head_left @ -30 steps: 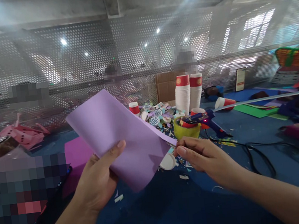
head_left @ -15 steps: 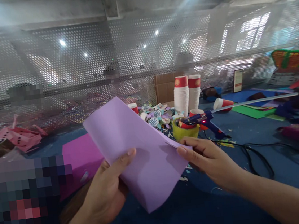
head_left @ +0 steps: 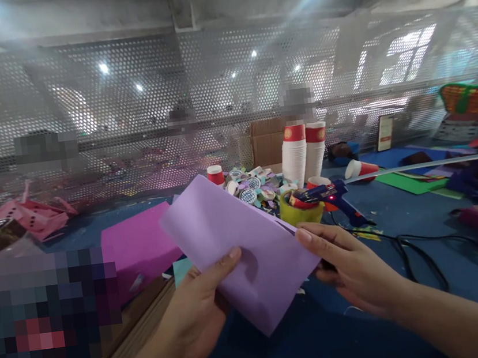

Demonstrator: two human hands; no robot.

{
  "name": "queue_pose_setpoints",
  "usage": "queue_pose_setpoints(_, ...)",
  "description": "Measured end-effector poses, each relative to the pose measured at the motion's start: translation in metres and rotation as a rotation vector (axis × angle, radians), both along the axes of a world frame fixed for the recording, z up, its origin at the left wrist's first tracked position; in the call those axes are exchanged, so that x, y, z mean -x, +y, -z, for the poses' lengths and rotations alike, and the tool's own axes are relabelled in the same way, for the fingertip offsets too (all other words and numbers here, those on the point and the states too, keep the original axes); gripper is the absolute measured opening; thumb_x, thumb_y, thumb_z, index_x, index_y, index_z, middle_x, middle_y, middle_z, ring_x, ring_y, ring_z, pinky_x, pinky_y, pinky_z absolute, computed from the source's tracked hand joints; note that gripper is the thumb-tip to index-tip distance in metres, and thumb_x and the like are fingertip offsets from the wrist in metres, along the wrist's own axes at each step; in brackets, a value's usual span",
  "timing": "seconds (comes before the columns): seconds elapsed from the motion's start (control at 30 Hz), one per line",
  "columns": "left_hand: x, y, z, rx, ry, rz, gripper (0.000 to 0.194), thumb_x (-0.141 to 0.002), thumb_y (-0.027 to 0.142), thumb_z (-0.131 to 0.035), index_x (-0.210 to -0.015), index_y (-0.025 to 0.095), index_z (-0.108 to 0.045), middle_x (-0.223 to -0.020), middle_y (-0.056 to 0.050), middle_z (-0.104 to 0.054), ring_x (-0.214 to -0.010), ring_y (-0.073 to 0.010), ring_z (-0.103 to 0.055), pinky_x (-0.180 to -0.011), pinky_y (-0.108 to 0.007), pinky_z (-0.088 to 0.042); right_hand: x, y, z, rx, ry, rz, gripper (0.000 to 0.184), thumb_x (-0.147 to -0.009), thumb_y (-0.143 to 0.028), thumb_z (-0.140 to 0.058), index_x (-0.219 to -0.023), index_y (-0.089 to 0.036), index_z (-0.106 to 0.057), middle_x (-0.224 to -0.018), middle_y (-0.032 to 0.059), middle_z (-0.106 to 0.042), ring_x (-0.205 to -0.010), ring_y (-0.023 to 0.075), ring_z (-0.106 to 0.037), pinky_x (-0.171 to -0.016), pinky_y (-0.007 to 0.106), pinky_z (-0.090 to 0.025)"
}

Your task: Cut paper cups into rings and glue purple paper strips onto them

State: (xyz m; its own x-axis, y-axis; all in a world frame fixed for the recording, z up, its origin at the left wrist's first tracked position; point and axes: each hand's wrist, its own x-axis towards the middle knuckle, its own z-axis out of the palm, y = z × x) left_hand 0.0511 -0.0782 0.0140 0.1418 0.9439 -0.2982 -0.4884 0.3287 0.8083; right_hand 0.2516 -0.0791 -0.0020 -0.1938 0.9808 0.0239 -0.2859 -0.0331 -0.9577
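Light-purple rectangular paper sheet on my feed, left hand clamped on its lower-left edge, right hand pinching the right corner, above the dark-blue bench.

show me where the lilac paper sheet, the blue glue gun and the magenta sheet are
lilac paper sheet [head_left: 256, 239]: head view, middle of its face
blue glue gun [head_left: 338, 190]: head view, on its body
magenta sheet [head_left: 139, 246]: head view, on its exposed upper face

The left hand is gripping a purple sheet above the worktop and the right hand is pinching its edge; beyond, stacked cups are standing near a glue gun.
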Motion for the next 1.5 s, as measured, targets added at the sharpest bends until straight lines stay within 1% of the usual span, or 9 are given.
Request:
queue_pose_setpoints(0.1,0.0017,0.0001,-0.0021,0.022,0.000,0.024,0.021,-0.076,0.014,-0.077,-0.097,0.015,-0.075,-0.102,-0.008,-0.077,-0.087,-0.0196,-0.071,-0.079,-0.028,-0.059,0.0014,-0.0019,-0.0025,0.018,0.030,0.022,0.040,-0.071,-0.054,-0.077,-0.077,-0.016,-0.067,-0.059,-0.0055,-0.039,-0.049,0.0048,-0.019,-0.040,0.018,-0.011)
queue_pose_setpoints(0.23,0.0033,0.0008,-0.0013,0.005,-0.023,0.042,0.025,-0.076,0.014,-0.077,-0.101,0.015,-0.074,-0.103,-0.008,-0.077,-0.086,-0.0189,-0.071,-0.080,-0.028,-0.058,0.0025,-0.0033,-0.0021,0.062,0.040,0.090,0.043,-0.063,-0.056,-0.082,-0.078,-0.017,-0.070,-0.057,-0.0052,-0.040,-0.048,0.0047,-0.022,-0.040,0.017,-0.012)
queue_pose_setpoints(0.37,0.0031,0.0019,-0.0001,-0.006,-0.058,0.045,0.029,-0.077,0.013,-0.077,-0.105,0.016,-0.073,-0.102,-0.008,-0.077,-0.086,-0.0191,-0.071,-0.080,-0.029,-0.059,0.0029,-0.0043,-0.0006,0.086,0.053,0.141,0.046,-0.059,-0.055,-0.083,-0.082,-0.017,-0.072,-0.058,-0.0046,-0.044,-0.047,0.0045,-0.026,-0.039,0.016,-0.016)
queue_pose_setpoints(0.53,0.0016,0.0024,-0.0010,0.017,-0.055,0.000,0.027,-0.078,0.008,-0.073,-0.105,0.014,-0.072,-0.102,-0.009,-0.077,-0.083,-0.0175,-0.071,-0.077,-0.028,-0.059,0.0037,-0.0063,-0.0011,0.105,0.047,0.189,0.047,-0.059,-0.054,-0.084,-0.084,-0.017,-0.072,-0.058,-0.0048,-0.045,-0.047,0.0044,-0.030,-0.038,0.017,-0.019)
queue_pose_setpoints(0.73,0.0042,0.0003,-0.0010,-0.014,-0.079,0.031,0.035,-0.074,0.012,-0.079,-0.108,0.014,-0.071,-0.106,-0.010,-0.076,-0.092,-0.0223,-0.071,-0.083,-0.034,-0.059,0.0033,-0.0050,0.0018,0.105,0.083,0.241,0.049,-0.055,-0.054,-0.086,-0.087,-0.019,-0.072,-0.056,-0.0061,-0.044,-0.046,0.0050,-0.031,-0.037,0.017,-0.020)
queue_pose_setpoints(0.87,0.0053,0.0003,-0.0007,-0.011,-0.063,0.022,0.034,-0.072,0.014,-0.081,-0.105,0.014,-0.072,-0.106,-0.010,-0.076,-0.094,-0.0233,-0.071,-0.084,-0.034,-0.058,0.0032,-0.0054,0.0009,0.099,0.072,0.216,0.049,-0.055,-0.055,-0.085,-0.084,-0.018,-0.072,-0.057,-0.0058,-0.044,-0.046,0.0049,-0.030,-0.037,0.017,-0.020)
queue_pose_setpoints(1.17,0.0054,0.0015,-0.0003,-0.008,-0.089,0.024,0.036,-0.073,0.012,-0.079,-0.109,0.016,-0.071,-0.102,-0.009,-0.077,-0.088,-0.0202,-0.071,-0.081,-0.032,-0.058,0.0030,-0.0069,-0.0014,0.089,0.067,0.183,0.047,-0.057,-0.054,-0.085,-0.084,-0.019,-0.073,-0.057,-0.0057,-0.042,-0.047,0.0048,-0.028,-0.038,0.017,-0.019)
queue_pose_setpoints(1.3,0.0054,0.0021,0.0010,0.005,-0.082,0.027,0.033,-0.076,0.011,-0.077,-0.108,0.015,-0.072,-0.101,-0.009,-0.078,-0.085,-0.0198,-0.071,-0.079,-0.032,-0.059,0.0026,-0.0073,-0.0008,0.098,0.087,0.110,0.044,-0.061,-0.054,-0.084,-0.085,-0.018,-0.074,-0.058,-0.0057,-0.042,-0.048,0.0033,-0.026,-0.039,0.015,-0.015)
queue_pose_setpoints(1.5,0.0048,0.0007,0.0017,0.009,-0.075,0.045,0.027,-0.078,0.010,-0.075,-0.104,0.015,-0.073,-0.101,-0.009,-0.078,-0.085,-0.0191,-0.072,-0.078,-0.031,-0.059,0.0017,-0.0071,0.0005,0.089,0.078,0.064,0.039,-0.069,-0.050,-0.081,-0.088,-0.017,-0.074,-0.059,-0.0058,-0.041,-0.048,0.0028,-0.025,-0.040,0.015,-0.013)
